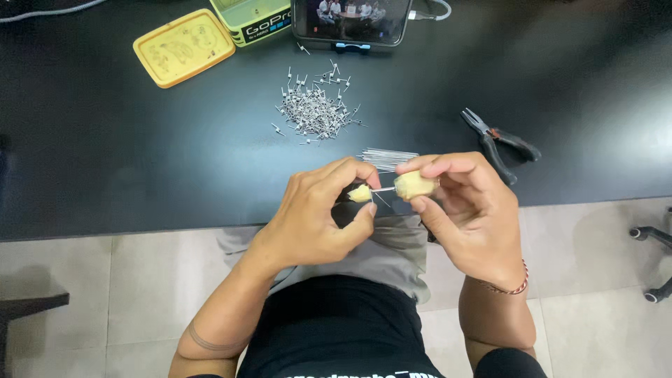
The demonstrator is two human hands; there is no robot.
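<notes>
My left hand [322, 213] pinches a small pale yellow knob [360, 194] between thumb and fingers. My right hand [465, 206] grips a larger pale yellow handle [413, 185]. A thin metal rod [383, 189] joins the two pieces, with a fine wire end sticking out below it. Both hands hover over the front edge of the black table [140, 161], above my lap.
A heap of several small wound wire coils [313, 110] lies on the table, with a bundle of straight wires [386, 158] just behind my hands. Black-handled pliers [498, 143] lie to the right. A yellow lid [183, 47], a yellow-green box [252, 19] and a propped phone [350, 21] stand at the back. A chair base [654, 262] is on the tiled floor at right.
</notes>
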